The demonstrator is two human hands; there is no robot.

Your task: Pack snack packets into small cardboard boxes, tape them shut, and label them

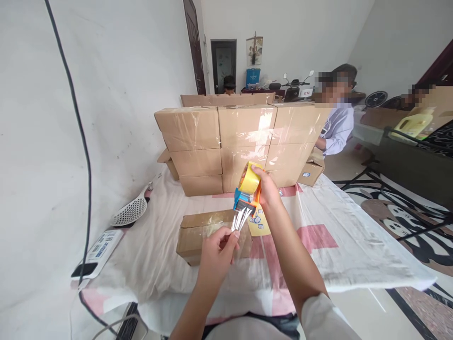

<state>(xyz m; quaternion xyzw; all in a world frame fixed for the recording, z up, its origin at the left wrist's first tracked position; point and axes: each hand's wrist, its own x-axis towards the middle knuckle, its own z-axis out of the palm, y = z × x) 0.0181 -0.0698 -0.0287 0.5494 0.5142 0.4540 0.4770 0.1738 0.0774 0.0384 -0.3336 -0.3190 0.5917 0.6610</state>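
Observation:
My right hand (268, 188) is wrapped round a tape dispenser (244, 200) with a blue and orange body and a yellow roll of tape (250, 177) on it. A strip of clear tape (241, 219) stretches down from the dispenser, and my left hand (220, 246) pinches its loose end. Below the strip lies a small closed cardboard box (193, 238), partly hidden by my left hand. Beside that box, under the dispenser, is a yellow sheet of stickers (261, 224).
Behind my hands rises a stack of taped cardboard boxes (200, 163). An open box (311, 170) stands right of it, near a person in a light shirt (341, 125). Along the left wall lie a white perforated object (130, 211) and a phone (85, 269). A black cable (76, 104) hangs there.

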